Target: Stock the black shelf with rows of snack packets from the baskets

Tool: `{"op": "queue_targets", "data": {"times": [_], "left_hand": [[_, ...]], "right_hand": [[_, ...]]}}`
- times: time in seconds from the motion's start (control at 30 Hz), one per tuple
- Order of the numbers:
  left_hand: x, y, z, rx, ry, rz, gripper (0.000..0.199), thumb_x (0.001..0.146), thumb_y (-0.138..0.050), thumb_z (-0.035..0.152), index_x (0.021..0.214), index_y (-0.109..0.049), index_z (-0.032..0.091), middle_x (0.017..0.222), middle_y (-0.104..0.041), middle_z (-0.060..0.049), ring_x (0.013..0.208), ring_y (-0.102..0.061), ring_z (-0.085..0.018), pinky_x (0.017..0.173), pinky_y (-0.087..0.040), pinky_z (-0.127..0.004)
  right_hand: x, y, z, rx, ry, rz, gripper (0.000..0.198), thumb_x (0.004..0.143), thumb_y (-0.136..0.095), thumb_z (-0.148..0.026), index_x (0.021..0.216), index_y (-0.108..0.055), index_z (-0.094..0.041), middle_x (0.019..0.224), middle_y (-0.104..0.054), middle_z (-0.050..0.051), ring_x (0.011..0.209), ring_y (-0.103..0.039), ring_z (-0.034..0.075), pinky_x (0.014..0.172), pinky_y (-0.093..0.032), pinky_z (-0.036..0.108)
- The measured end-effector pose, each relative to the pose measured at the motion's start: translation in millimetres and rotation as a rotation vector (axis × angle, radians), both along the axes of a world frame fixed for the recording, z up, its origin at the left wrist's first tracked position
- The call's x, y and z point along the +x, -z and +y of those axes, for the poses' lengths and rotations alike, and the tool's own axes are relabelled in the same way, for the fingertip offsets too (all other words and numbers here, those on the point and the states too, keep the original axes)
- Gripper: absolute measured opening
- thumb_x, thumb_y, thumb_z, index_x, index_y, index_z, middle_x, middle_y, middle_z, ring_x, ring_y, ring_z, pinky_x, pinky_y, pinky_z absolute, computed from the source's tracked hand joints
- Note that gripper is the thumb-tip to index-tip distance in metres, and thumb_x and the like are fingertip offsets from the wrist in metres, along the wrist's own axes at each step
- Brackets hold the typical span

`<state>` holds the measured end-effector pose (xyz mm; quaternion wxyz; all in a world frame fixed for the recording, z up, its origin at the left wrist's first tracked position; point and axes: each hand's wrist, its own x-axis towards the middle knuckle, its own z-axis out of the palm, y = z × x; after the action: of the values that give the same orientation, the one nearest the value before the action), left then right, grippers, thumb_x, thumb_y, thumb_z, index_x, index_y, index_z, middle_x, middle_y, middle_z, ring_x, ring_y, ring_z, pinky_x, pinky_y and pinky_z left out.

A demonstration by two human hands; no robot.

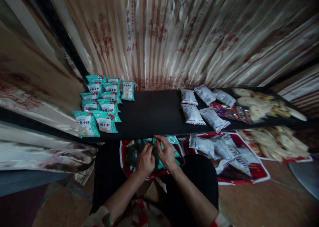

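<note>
Both of my hands are over a red container with a white rim, between my knees, which holds teal snack bags. My left hand is closed, its fingers curled at the edge of a teal snack bag; the exact grip is dim. Just to its right, my right hand has its fingers apart, the index finger stretched toward the left fingertips. On the left of the black shelf, more teal and white snack bags stand in rows.
White packets lie on the shelf's right half, beside red packets and pale flat pieces. Below, a red tray carries more white packets, with further pale pieces beyond. Striped curtains surround the shelf.
</note>
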<state>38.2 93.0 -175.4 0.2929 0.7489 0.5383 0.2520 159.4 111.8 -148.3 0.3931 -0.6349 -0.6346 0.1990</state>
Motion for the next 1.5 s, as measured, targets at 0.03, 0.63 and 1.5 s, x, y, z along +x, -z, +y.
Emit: {"op": "queue_targets", "data": {"times": [0.03,0.63,1.5], "left_hand": [[4,5.7,-6,-0.057,0.018,0.034,0.045,0.078,-0.039,0.008,0.121,-0.052,0.015,0.122,-0.057,-0.011,0.114,-0.054,-0.02,0.099,-0.044,-0.033],[12,-5.0,0,-0.054,0.12,0.127,0.031,0.087,-0.042,0.013,0.109,-0.06,0.023,0.103,-0.06,-0.004,0.098,-0.058,-0.016,0.089,-0.046,-0.029],[-47,-64.2,36,-0.102,-0.175,-0.341,0.033,0.074,-0.063,0.029,0.107,-0.062,0.023,0.101,-0.065,-0.003,0.089,-0.06,-0.017,0.075,-0.05,-0.029]], "right_hand": [[10,8,-13,-0.031,0.001,-0.08,0.03,0.088,-0.039,-0.024,0.103,-0.064,-0.018,0.1,-0.067,0.011,0.097,-0.06,0.022,0.091,-0.045,0.037],[58,33,-50,-0.351,-0.154,-0.494,0.051,0.079,-0.056,-0.017,0.13,-0.05,-0.02,0.13,-0.055,0.012,0.119,-0.049,0.028,0.097,-0.041,0.041],[39,-54,-19,-0.536,-0.284,0.533,0.051,0.077,-0.061,-0.052,0.117,-0.057,-0.02,0.109,-0.067,0.007,0.096,-0.063,0.025,0.083,-0.05,0.037]]}}
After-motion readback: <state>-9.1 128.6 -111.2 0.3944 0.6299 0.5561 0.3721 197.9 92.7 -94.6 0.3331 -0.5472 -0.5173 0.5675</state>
